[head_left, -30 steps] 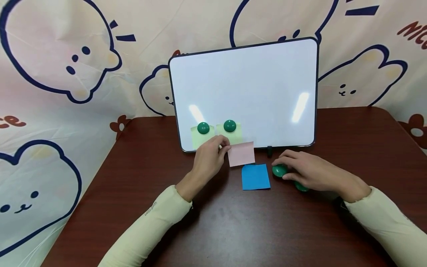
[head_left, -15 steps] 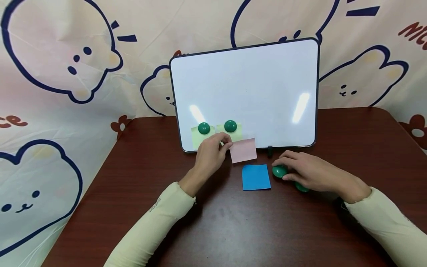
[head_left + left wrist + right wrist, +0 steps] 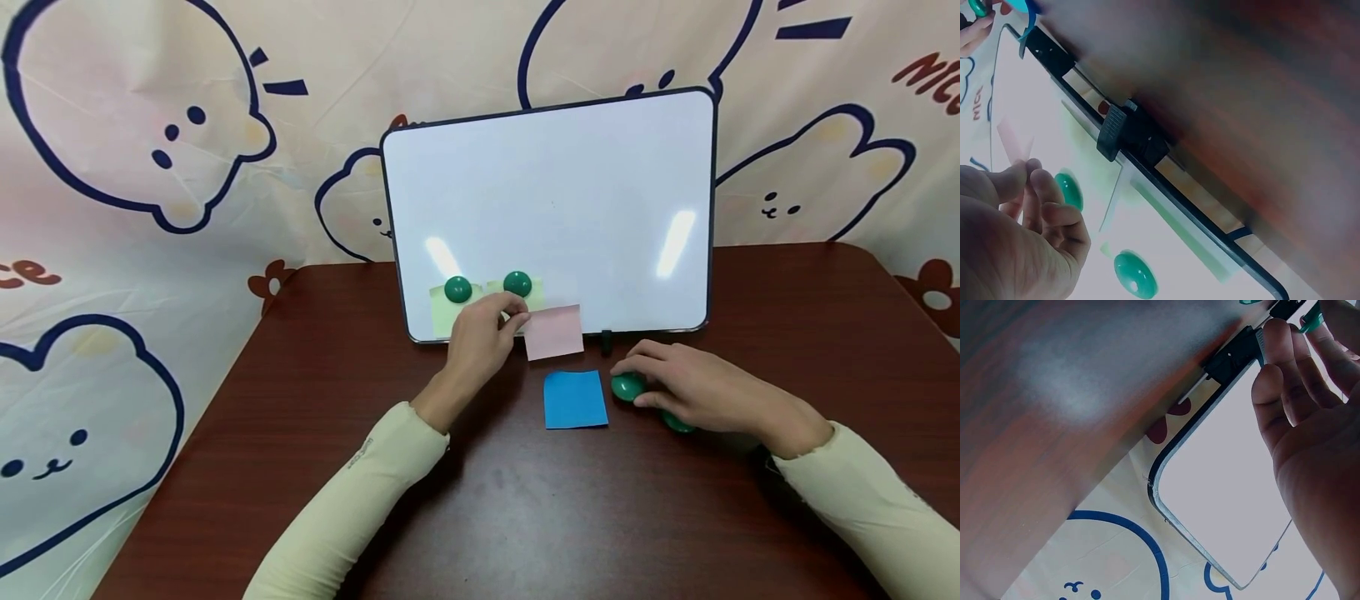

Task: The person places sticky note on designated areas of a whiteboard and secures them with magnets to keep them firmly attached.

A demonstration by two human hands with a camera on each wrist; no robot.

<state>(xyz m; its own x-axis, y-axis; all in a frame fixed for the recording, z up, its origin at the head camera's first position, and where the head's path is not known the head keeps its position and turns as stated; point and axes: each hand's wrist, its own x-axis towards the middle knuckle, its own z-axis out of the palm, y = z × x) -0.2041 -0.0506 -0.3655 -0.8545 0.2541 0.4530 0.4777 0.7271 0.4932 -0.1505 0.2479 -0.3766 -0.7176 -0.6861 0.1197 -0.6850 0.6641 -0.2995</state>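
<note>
My left hand (image 3: 483,337) pinches a pink sticky note (image 3: 555,332) by its left edge, in front of the whiteboard's lower edge. In the left wrist view the note (image 3: 1015,142) extends beyond the fingertips. My right hand (image 3: 693,385) rests at the right of the table, thumb and fingers around a green round magnet (image 3: 627,386). Another green magnet (image 3: 677,422) lies partly hidden under that hand. Between the hands, a blue sticky note (image 3: 575,400) lies on the table. Two light green notes (image 3: 442,313) hang on the whiteboard (image 3: 555,200), each under a green magnet (image 3: 458,289).
The whiteboard leans upright at the back of the dark wooden table (image 3: 525,517). A black clip foot (image 3: 606,342) grips its bottom edge. Behind it hangs a cloth backdrop (image 3: 345,75) with cartoon bears.
My left hand has moved a little right and up with the pink note, closer to the whiteboard. The right hand has stayed in place on the magnet.
</note>
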